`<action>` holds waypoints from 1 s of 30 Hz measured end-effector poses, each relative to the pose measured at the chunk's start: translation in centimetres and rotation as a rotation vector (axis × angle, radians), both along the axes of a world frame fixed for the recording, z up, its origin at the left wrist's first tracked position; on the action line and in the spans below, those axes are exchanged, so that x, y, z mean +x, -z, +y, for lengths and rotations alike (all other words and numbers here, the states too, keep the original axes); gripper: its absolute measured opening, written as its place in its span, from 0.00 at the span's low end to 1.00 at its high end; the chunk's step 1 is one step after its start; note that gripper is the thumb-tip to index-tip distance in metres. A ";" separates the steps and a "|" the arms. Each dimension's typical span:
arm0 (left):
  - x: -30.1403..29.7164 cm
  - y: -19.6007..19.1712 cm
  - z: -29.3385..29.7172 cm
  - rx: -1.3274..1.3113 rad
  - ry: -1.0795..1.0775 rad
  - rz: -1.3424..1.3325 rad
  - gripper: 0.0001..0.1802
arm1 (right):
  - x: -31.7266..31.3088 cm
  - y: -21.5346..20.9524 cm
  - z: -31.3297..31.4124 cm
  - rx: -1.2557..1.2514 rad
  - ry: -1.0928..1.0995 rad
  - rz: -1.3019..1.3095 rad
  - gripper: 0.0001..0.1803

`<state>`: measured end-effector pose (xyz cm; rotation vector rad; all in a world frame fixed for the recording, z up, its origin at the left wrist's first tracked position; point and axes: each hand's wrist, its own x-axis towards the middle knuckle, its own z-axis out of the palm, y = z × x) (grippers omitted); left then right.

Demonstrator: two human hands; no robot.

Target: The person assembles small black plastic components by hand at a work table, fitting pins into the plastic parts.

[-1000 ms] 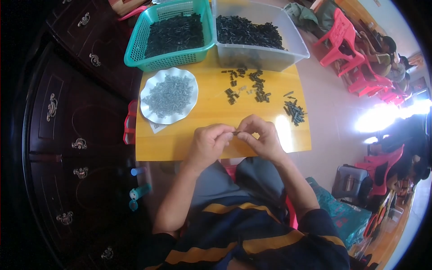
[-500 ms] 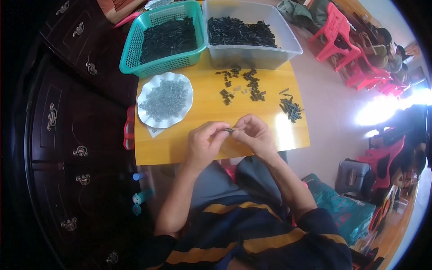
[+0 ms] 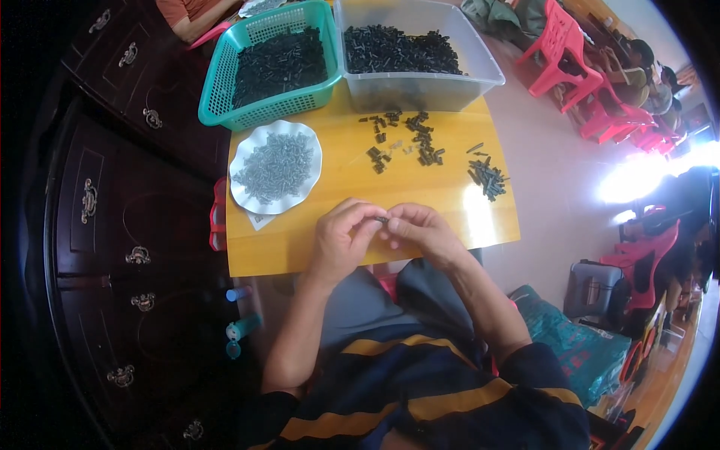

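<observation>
Over the near edge of the yellow table point(image 3: 330, 251), my left hand point(image 3: 341, 232) and my right hand point(image 3: 424, 231) meet fingertip to fingertip. Between them they pinch a small dark tube-like piece point(image 3: 382, 219), mostly covered by the fingers. Left of my hands is a white scalloped plate point(image 3: 238, 193) heaped with small clear pieces point(image 3: 274, 169). Beyond my hands lie scattered short dark pieces point(image 3: 426, 142) and a few clear bits point(image 3: 397, 145). A pile of slim dark pieces point(image 3: 489, 180) rests near the right edge.
At the back stand a green basket point(image 3: 214, 112) and a clear plastic bin point(image 3: 420, 94), both holding many dark pieces. Dark wooden drawers point(image 3: 150, 195) rise at left. Pink chairs point(image 3: 562, 52) and several people are at right; another person's arm point(image 3: 199, 26) shows at far left.
The fingers of my right hand have curled in closer around the dark piece. My left hand keeps nearly the same pinch. The view has shifted slightly.
</observation>
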<state>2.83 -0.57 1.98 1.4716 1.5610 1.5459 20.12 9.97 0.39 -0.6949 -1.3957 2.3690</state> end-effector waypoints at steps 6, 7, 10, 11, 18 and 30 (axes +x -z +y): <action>-0.2 0.2 -0.1 -0.072 0.043 -0.019 0.11 | -0.5 0.2 -0.4 -0.017 0.025 -0.026 0.10; -0.1 0.1 -0.1 -0.072 0.042 -0.018 0.11 | -0.6 0.3 -0.6 -0.016 0.024 -0.025 0.10; 0.5 -0.7 -0.1 -0.055 -0.049 0.077 0.17 | -1.2 0.5 -1.3 -0.114 0.108 -0.004 0.10; 0.6 -1.3 -0.2 -0.048 -0.079 0.175 0.19 | -1.5 0.4 -1.6 -0.189 0.159 0.003 0.10; 0.6 0.3 -0.2 -0.031 -0.226 0.516 0.19 | -2.5 0.5 -3.0 -0.401 0.144 0.101 0.09; 0.5 0.2 -0.5 -0.082 -0.138 0.275 0.16 | -2.5 0.5 -2.8 -0.443 0.125 0.075 0.21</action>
